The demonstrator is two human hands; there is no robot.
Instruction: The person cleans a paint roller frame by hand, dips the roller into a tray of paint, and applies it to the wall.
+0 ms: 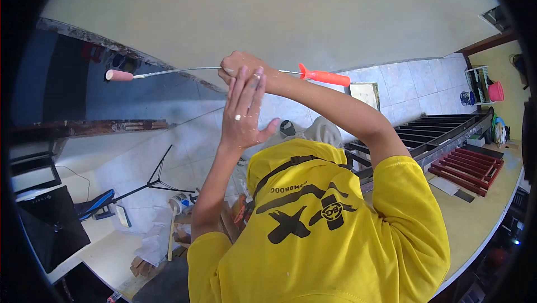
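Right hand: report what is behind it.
The roller rod, held in the right hand, shows on both sides, its orange handle beyond the wrist. The stretch behind hand and wrist is covered, so it cannot be seen.

Yellow short-sleeved shirt, black front print, dark strap; white-flecked hands.

Likely home interior, tiled floor, pale wall, paint roller
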